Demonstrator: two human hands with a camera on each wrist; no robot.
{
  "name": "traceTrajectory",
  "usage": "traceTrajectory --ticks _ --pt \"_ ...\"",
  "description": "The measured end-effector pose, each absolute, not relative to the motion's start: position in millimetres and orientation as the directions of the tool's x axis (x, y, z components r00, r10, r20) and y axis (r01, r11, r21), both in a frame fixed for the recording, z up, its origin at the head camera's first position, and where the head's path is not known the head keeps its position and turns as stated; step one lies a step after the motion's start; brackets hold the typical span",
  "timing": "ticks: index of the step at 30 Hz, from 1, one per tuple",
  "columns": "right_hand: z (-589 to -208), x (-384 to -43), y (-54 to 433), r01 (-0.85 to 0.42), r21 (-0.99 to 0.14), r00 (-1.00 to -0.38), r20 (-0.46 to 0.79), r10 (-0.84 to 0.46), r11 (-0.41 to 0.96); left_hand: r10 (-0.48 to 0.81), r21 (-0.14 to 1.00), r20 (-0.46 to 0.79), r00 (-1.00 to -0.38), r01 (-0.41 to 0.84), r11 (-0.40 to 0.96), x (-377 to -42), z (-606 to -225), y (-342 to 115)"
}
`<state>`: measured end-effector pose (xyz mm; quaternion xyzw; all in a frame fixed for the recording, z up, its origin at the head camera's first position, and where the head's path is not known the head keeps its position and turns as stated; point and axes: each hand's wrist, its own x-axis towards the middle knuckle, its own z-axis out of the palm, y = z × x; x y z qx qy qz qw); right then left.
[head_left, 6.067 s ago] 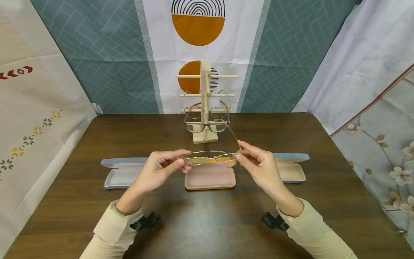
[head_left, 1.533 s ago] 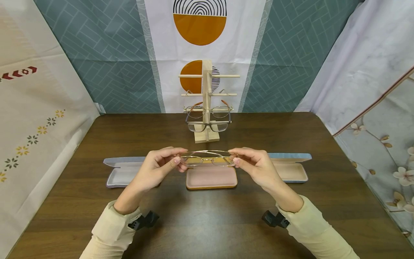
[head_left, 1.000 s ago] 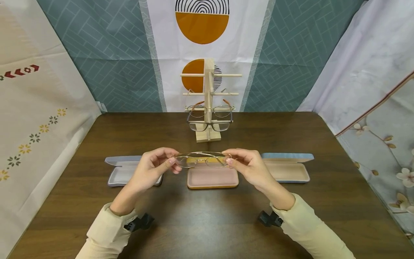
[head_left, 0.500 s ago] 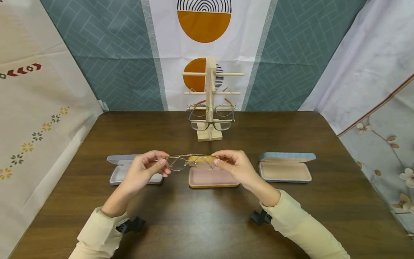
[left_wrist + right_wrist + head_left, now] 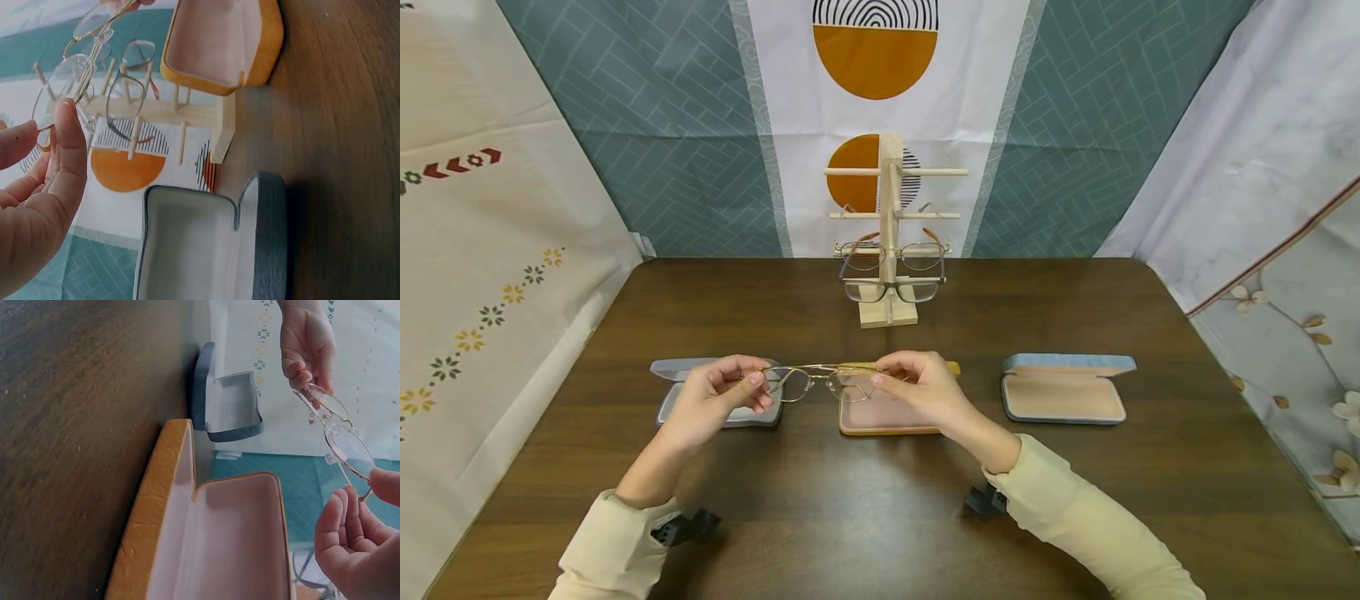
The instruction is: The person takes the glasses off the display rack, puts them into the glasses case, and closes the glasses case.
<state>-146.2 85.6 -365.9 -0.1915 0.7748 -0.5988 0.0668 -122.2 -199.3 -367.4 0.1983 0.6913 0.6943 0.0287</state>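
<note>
Both hands hold a pair of thin gold-rimmed eyeglasses (image 5: 792, 386) by its two ends, raised over the table. The left hand (image 5: 713, 398) pinches one end between thumb and fingers, in front of a grey-blue glasses case (image 5: 760, 417). At the other end the right hand (image 5: 925, 389) pinches the frame, above a mustard glasses case (image 5: 887, 419) with pink lining. The temples look folded in behind the lenses. In the right wrist view the eyeglasses (image 5: 340, 440) stretch between both hands. Both cases stand with their lids up.
A third glasses case (image 5: 1063, 397), blue with beige lining, stands with its lid up on the right. Behind, a wooden display stand (image 5: 891, 192) carries dark-framed glasses (image 5: 919, 292) and round ones (image 5: 862, 257) above. Fabric hangs around the brown table (image 5: 850, 517).
Six seconds ago one temple stuck out beside the right hand; now it looks folded in. Over the last second, both hands have carried the eyeglasses left, toward the grey-blue case.
</note>
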Motion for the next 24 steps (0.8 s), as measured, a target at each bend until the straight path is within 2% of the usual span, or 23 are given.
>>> traceTrajectory --ticks 9,24 --pt "-372 -149 71 -0.195 -0.958 -0.921 0.104 -0.376 0.211 0.280 0.978 0.190 -0.941 0.206 0.030 -120 -373 -215" --pt "-373 -151 51 -0.197 -0.961 -0.904 0.101 -0.417 0.194 0.275 0.971 0.204 -0.940 0.229 0.064 -116 -375 -234"
